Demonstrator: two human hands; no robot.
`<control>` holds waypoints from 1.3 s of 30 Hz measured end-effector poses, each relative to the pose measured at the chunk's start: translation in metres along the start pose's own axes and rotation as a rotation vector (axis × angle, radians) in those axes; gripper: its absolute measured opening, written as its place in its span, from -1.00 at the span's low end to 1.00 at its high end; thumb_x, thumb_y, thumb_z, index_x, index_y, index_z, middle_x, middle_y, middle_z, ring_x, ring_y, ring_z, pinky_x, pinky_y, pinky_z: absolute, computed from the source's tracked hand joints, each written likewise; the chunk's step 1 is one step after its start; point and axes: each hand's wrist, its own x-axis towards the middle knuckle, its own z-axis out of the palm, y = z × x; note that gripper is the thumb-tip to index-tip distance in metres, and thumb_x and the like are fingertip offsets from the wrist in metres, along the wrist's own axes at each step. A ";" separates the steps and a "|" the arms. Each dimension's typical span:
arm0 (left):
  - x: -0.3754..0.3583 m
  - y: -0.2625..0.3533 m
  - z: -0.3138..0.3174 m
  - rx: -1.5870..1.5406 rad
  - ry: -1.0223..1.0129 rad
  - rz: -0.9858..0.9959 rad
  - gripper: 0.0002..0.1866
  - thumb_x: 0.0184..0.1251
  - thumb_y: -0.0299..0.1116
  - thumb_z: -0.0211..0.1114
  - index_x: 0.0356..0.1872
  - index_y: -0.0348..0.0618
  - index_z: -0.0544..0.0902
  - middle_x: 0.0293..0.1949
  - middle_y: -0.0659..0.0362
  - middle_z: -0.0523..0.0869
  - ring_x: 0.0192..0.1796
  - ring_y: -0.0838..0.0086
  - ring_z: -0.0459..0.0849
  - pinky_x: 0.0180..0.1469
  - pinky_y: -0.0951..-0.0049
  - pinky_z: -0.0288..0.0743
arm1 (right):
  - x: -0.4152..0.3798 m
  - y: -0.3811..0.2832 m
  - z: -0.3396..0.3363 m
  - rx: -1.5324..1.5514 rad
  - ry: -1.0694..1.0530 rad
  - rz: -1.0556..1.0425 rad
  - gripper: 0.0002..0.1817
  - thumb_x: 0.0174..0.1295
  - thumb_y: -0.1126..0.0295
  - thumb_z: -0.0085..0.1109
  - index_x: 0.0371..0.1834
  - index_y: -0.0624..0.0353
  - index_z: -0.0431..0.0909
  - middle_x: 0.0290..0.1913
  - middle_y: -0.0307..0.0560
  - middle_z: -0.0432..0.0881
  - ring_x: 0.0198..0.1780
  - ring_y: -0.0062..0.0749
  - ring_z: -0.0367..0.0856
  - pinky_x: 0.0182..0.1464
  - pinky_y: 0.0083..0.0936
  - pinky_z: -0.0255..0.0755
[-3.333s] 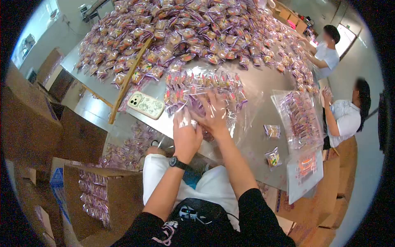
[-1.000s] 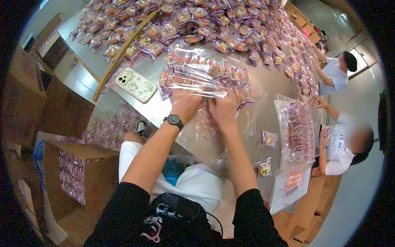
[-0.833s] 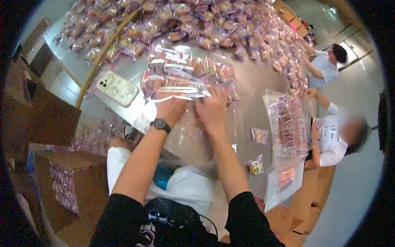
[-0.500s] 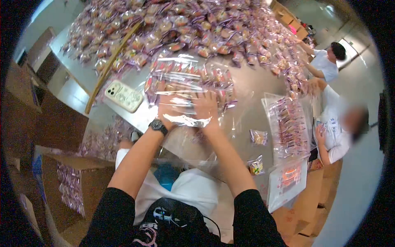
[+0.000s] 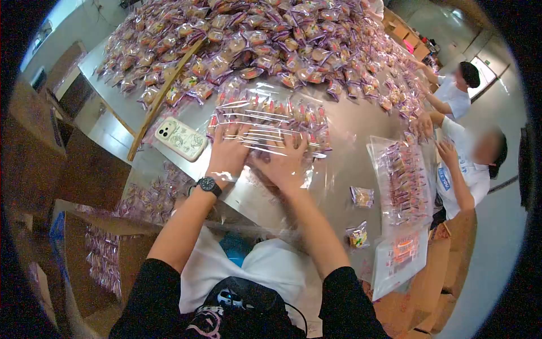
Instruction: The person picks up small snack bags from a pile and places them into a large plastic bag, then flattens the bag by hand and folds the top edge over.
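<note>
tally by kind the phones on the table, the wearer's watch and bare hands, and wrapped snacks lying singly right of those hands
Phone: 1
Wristwatch: 1
Bare hands, left hand and right hand: 2
Single wrapped snacks: 2
Total: 6

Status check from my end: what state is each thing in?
Left hand: open, fingers extended
Right hand: open, fingers extended
Clear bag at the hands: holding packets in rows; closure unclear
Filled bag at right: lying flat
Phone: camera side up
Two loose packets: wrapped, apart
Carton: open, packed with packets
Wooden strip: lying, packets either side
</note>
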 end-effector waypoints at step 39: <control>0.032 0.040 0.027 -0.086 0.165 0.004 -0.33 0.25 -0.04 0.39 0.40 0.06 0.53 0.37 0.24 0.61 0.44 0.30 0.51 0.52 -0.44 -0.04 | -0.012 0.058 -0.012 0.205 0.038 0.033 -0.32 0.09 0.32 0.40 0.35 0.23 0.52 0.38 0.17 0.53 0.46 0.05 0.44 0.53 0.05 0.20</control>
